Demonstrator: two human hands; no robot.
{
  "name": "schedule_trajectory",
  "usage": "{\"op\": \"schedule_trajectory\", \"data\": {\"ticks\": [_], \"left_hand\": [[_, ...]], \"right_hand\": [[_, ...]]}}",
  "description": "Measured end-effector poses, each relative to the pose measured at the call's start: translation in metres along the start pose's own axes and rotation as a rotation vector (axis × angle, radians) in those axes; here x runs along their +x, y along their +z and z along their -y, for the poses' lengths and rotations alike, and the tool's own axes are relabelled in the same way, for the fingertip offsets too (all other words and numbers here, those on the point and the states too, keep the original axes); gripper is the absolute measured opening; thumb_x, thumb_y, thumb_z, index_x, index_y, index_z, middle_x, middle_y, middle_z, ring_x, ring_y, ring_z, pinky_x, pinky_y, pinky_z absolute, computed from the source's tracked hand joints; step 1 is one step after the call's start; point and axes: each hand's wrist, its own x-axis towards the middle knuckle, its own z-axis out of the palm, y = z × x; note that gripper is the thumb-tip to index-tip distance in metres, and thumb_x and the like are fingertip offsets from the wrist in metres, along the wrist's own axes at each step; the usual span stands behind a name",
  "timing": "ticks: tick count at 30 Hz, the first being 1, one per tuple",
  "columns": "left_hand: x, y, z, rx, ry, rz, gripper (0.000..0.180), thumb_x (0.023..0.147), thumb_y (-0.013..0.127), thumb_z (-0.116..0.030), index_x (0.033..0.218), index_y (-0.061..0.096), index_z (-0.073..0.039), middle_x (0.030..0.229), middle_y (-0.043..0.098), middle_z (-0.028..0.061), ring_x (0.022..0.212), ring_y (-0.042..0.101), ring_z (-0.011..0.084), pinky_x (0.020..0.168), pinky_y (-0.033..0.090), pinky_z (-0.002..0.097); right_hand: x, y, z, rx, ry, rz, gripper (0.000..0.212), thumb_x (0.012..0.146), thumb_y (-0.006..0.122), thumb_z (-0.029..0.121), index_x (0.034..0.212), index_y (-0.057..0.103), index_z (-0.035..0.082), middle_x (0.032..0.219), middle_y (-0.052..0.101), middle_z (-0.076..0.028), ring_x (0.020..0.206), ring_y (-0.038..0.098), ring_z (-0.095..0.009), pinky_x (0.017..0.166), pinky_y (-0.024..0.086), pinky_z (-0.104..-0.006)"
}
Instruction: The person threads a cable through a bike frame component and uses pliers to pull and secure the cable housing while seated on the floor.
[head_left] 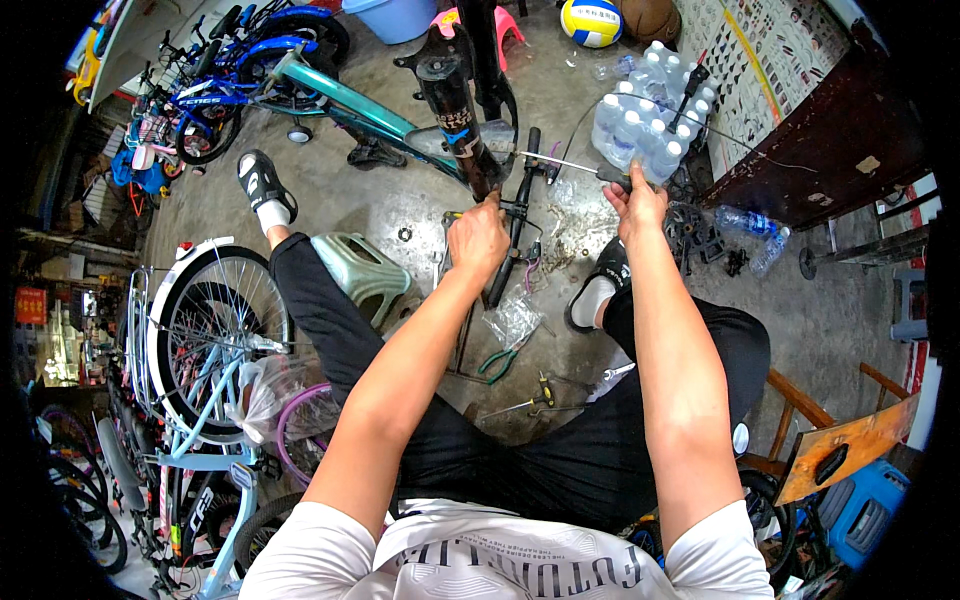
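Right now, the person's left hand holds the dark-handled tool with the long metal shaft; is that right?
No, the hand is wrong: the head view shows the right hand holding the dark-handled tool with the long metal shaft.

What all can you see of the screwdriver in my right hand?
The screwdriver has a dark handle, plastic by its look, and a straight, slim, silvery metal shaft. Your right hand holds the handle; the shaft points left and slightly up in the picture, toward the black tube. Whether its tip touches anything is unclear.
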Motion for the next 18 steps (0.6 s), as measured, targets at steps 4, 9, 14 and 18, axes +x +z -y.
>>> {"op": "schedule_trajectory", "data": {"ticks": [4, 9, 14, 18], "left_hand": [[0.0, -0.002, -0.003, -0.007, -0.007, 0.003, 0.03, 0.092, 0.06, -0.015, 0.12, 0.067, -0.007, 0.094, 0.072, 0.0237, 0.086, 0.07, 0.0448, 0.074, 0.055, 0.0551], [0.001, 0.001, 0.001, 0.002, 0.001, 0.012, 0.033, 0.092, 0.061, -0.016, 0.123, 0.066, -0.008, 0.094, 0.072, 0.0236, 0.085, 0.07, 0.0447, 0.074, 0.055, 0.055], [0.001, 0.003, 0.002, 0.007, 0.008, 0.004, 0.033, 0.091, 0.063, -0.016, 0.123, 0.066, -0.008, 0.093, 0.072, 0.0233, 0.085, 0.071, 0.0439, 0.074, 0.056, 0.0539], [0.0, 0.001, 0.002, 0.0, 0.003, 0.005, 0.033, 0.091, 0.063, -0.015, 0.123, 0.066, -0.009, 0.093, 0.072, 0.0235, 0.084, 0.071, 0.0437, 0.073, 0.056, 0.0536]], "right_hand": [[0.017, -0.012, -0.017, 0.05, 0.087, 0.056, 0.056, 0.094, 0.073, 0.016, 0.138, 0.039, 0.014, 0.11, 0.06, -0.012, 0.063, 0.063, -0.023, 0.058, 0.065, -0.0418], [0.019, -0.014, -0.022, 0.018, 0.135, 0.045, 0.046, 0.094, 0.074, 0.021, 0.128, 0.046, 0.007, 0.1, 0.062, -0.011, 0.061, 0.062, -0.021, 0.057, 0.064, -0.0409], [0.019, -0.01, -0.025, -0.005, 0.089, -0.013, 0.043, 0.093, 0.076, 0.027, 0.116, 0.051, 0.001, 0.087, 0.064, -0.011, 0.059, 0.062, -0.021, 0.053, 0.062, -0.0393], [0.012, -0.007, -0.024, -0.031, 0.126, -0.057, 0.042, 0.092, 0.077, 0.031, 0.109, 0.052, 0.001, 0.083, 0.063, -0.01, 0.059, 0.061, -0.02, 0.053, 0.062, -0.0396]]}}
